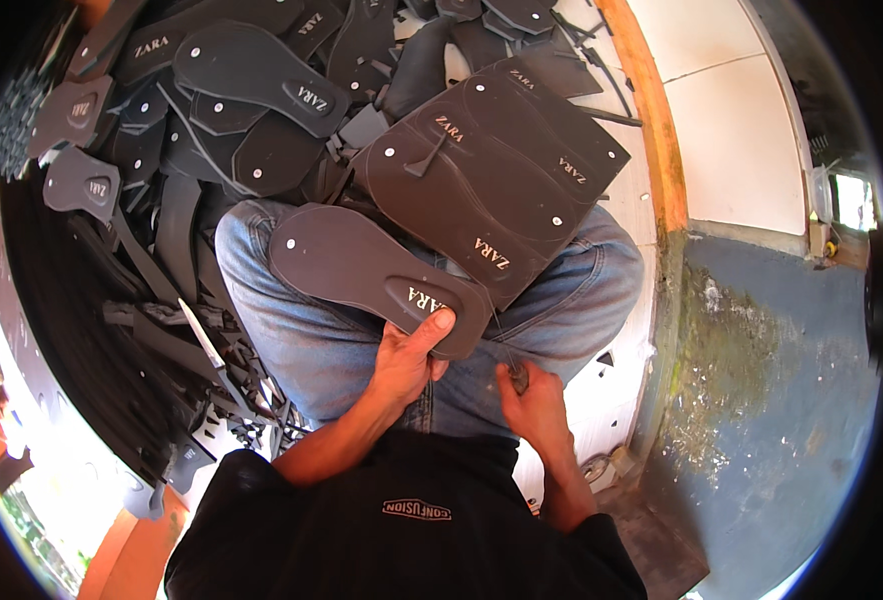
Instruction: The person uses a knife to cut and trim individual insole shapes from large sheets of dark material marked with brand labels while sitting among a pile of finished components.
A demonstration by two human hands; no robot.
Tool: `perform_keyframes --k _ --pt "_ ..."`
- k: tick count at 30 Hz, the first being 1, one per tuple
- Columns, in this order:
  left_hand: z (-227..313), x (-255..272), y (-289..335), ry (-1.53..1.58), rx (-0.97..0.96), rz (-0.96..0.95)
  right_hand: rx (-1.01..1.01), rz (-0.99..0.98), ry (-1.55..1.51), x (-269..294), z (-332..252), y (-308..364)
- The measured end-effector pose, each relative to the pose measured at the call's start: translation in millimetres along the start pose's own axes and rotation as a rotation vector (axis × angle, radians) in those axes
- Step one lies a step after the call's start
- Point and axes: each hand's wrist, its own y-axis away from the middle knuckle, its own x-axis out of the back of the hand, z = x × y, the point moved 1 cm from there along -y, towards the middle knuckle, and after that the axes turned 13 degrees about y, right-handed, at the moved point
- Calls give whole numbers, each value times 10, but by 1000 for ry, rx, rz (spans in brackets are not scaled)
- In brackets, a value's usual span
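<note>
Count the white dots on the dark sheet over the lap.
3 white dots show on the sheet: one near its top corner, one near its left corner, one along its lower-right edge. The scrap on top may hide others.

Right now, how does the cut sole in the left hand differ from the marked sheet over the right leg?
The cut sole has a rounded foot outline, while the marked sheet has sharp corners. The sheet is larger than the sole. The left hand grips the sole; the sheet lies over the right leg. Both are dark, with pale print.
</note>
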Motion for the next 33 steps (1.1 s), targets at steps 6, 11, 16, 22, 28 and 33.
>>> perform_keyframes --k 6,11,16,22,28,33 --pt "15 142 187 -59 53 -27 241 -26 -33 84 -381 -451" --pt "404 49 208 -361 200 -77 101 74 -303 9 -206 -508" --pt "1917 -496 -493 -836 -362 -52 95 107 -355 -116 -132 -402" --pt "2542 293 -249 -367 -1146 253 152 131 -360 -260 -267 -382" --pt "1295 2396 1121 -1122 -942 1114 214 39 -261 -270 -324 -437" --pt "805 2834 1420 -1498 -707 1230 263 -48 -230 -236 -592 -483"
